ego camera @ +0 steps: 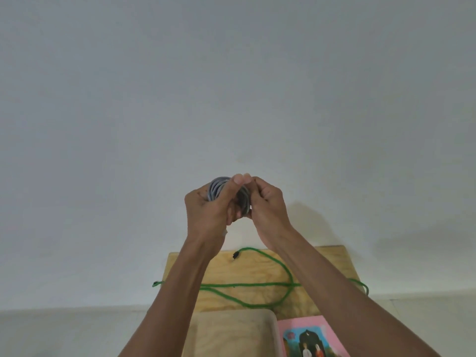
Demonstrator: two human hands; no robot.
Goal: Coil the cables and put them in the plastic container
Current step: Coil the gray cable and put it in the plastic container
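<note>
Cables first: the grey cable (217,189) is wound into a tight coil and held up in front of the pale wall (231,73), well above the table (332,261). Biggest thing in sight is that wall, filling everything behind and above the fingers. Below the fingers sits the light wooden table, pushed against the wall.

Nearer than the fingers, at the bottom edge, is the container (231,315), a pale tray with a rounded corner, lying on the table under the left forearm. Just to its right lies a pink card (309,328) with small printed figures on it.

The green cable (247,285) is uncoiled, sprawled in loose loops across the table below the raised hands; one end hangs off the left edge, another stretch droops off the right edge, and a dark plug lies on the wood almost straight beneath the fingers.

The left hand (206,212) wraps the grey coil, its thumb laid over the top of the loops and its fingers curled round the far side. The right hand (268,210) meets it from the right, fingers (253,184) bent and pinched together at the top of the coil, touching the left thumb. Whether they nip a strand I cannot tell.
</note>
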